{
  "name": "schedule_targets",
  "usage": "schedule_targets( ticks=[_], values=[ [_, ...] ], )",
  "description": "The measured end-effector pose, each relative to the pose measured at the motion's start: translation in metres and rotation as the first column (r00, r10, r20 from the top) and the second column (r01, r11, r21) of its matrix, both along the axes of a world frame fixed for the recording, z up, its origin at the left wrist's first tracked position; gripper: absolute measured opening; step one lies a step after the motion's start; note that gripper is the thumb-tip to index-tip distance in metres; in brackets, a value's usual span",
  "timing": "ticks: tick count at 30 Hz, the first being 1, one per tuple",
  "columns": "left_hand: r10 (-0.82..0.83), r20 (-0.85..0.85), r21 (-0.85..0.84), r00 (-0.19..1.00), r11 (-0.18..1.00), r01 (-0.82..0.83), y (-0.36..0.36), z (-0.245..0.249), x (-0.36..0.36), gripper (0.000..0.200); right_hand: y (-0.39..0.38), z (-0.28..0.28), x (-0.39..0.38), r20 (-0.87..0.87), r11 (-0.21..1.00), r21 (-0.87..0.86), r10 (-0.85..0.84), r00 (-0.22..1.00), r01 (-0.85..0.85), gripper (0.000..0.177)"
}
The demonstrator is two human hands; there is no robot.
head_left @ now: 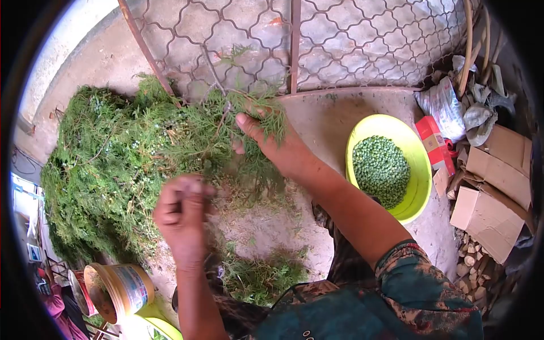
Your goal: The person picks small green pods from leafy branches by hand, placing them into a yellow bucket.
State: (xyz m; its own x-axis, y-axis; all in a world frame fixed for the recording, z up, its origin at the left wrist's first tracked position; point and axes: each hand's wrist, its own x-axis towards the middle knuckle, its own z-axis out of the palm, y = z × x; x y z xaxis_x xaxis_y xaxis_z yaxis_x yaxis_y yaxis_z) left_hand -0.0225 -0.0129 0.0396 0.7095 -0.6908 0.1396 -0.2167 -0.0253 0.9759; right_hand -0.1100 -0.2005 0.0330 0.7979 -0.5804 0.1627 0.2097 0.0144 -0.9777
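Observation:
My right hand (269, 141) is closed round a leafy green branch (226, 107), its thumb over the stem and feathery sprigs hanging below. Just left of and below it, my left hand (184, 209) is blurred, with fingers curled together near the sprigs; whatever it may hold is too smeared to make out. A large heap of green branches (107, 164) lies on the left. To the right stands a yellow-green basin (420, 187) holding small round green berries (381, 170).
Wire mesh in a metal frame (294, 45) borders the far side. Cardboard (487, 209), a red box (435, 144) and cut wood lie right. Cut greenery (263, 277) is near my legs. Buckets (136, 286) and another person (59, 311) are lower left.

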Motion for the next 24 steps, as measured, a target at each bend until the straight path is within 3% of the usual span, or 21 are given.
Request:
schedule_targets(
  ticks=[1, 2, 3, 4, 6, 7, 8, 10, 11, 13, 15, 16, 18, 19, 22, 24],
  values=[
    [0.083, -0.141, -0.109, 0.986, 0.989, -0.099, 0.004, 0.004, 0.004, 0.011, -0.002, -0.007, 0.003, -0.004, 1.000, 0.004, 0.002, 1.000, -0.002, 0.041],
    [0.086, -0.145, -0.103, 0.986, 0.989, -0.102, 0.003, 0.006, 0.005, 0.011, -0.002, -0.016, 0.009, 0.028, 0.991, -0.124, -0.044, 0.999, 0.047, 0.040],
    [0.180, -0.014, -0.196, 0.984, 0.964, -0.179, -0.002, 0.008, 0.008, 0.012, -0.003, -0.022, 0.012, 0.062, 0.964, -0.246, -0.083, 0.995, 0.095, 0.040],
    [0.282, 0.104, -0.290, 0.954, 0.926, -0.242, -0.005, 0.009, 0.010, 0.014, -0.006, -0.027, 0.012, 0.050, 0.968, -0.236, -0.076, 0.996, 0.086, 0.040],
    [0.189, 0.072, -0.089, 0.979, 0.979, -0.182, -0.006, 0.013, 0.007, 0.026, -0.005, -0.023, 0.008, -0.101, 0.897, -0.422, 0.094, 0.991, -0.128, 0.055],
    [0.091, 0.006, 0.145, 0.996, 0.985, -0.091, -0.005, 0.016, 0.007, 0.041, -0.004, -0.027, 0.009, -0.122, 0.904, -0.401, 0.103, 0.987, -0.144, 0.055],
    [0.097, -0.015, 0.163, 0.995, 0.982, -0.093, -0.007, 0.009, 0.007, 0.041, -0.003, -0.031, 0.011, -0.168, 0.885, -0.432, 0.107, 0.980, -0.171, 0.058],
    [0.015, -0.118, 0.446, 0.993, 0.894, 0.039, -0.011, -0.006, 0.005, 0.046, 0.000, -0.035, 0.014, -0.226, 0.868, -0.450, 0.118, 0.967, -0.211, 0.061],
    [-0.054, -0.190, 0.349, 0.980, 0.930, 0.119, -0.014, 0.003, -0.007, 0.043, 0.001, -0.032, 0.015, -0.207, 0.879, -0.418, 0.155, 0.966, -0.231, 0.063],
    [-0.033, -0.263, 0.283, 0.964, 0.953, 0.110, -0.015, -0.007, -0.009, 0.040, 0.006, -0.027, 0.014, -0.187, 0.892, -0.379, 0.186, 0.965, -0.246, 0.065],
    [0.007, -0.435, 0.155, 0.900, 0.986, 0.067, -0.016, -0.009, -0.009, 0.032, 0.008, -0.022, 0.011, -0.232, 0.897, -0.423, 0.029, 0.972, -0.128, 0.067],
    [0.002, -0.433, 0.157, 0.901, 0.985, 0.073, -0.016, -0.007, -0.006, 0.032, 0.008, -0.022, 0.012, -0.230, 0.898, -0.422, 0.024, 0.973, -0.121, 0.067],
    [-0.010, -0.607, 0.082, 0.794, 0.994, 0.075, -0.015, -0.005, 0.001, 0.031, 0.009, -0.024, 0.014, -0.205, 0.848, -0.530, -0.126, 0.971, -0.002, 0.045],
    [-0.062, -0.604, 0.065, 0.795, 0.990, 0.126, -0.014, -0.007, 0.003, 0.031, 0.008, -0.026, 0.016, -0.206, 0.849, -0.529, -0.130, 0.970, 0.001, 0.045],
    [-0.128, -0.624, -0.031, 0.771, 0.990, 0.139, -0.011, -0.012, 0.007, 0.030, -0.002, -0.029, 0.022, -0.271, 0.900, -0.416, 0.008, 0.962, -0.125, 0.045],
    [-0.103, -0.658, -0.059, 0.746, 0.995, 0.085, -0.005, -0.018, 0.013, 0.027, -0.008, -0.023, 0.022, -0.280, 0.931, -0.138, 0.292, 0.915, -0.339, 0.046]
  ],
)
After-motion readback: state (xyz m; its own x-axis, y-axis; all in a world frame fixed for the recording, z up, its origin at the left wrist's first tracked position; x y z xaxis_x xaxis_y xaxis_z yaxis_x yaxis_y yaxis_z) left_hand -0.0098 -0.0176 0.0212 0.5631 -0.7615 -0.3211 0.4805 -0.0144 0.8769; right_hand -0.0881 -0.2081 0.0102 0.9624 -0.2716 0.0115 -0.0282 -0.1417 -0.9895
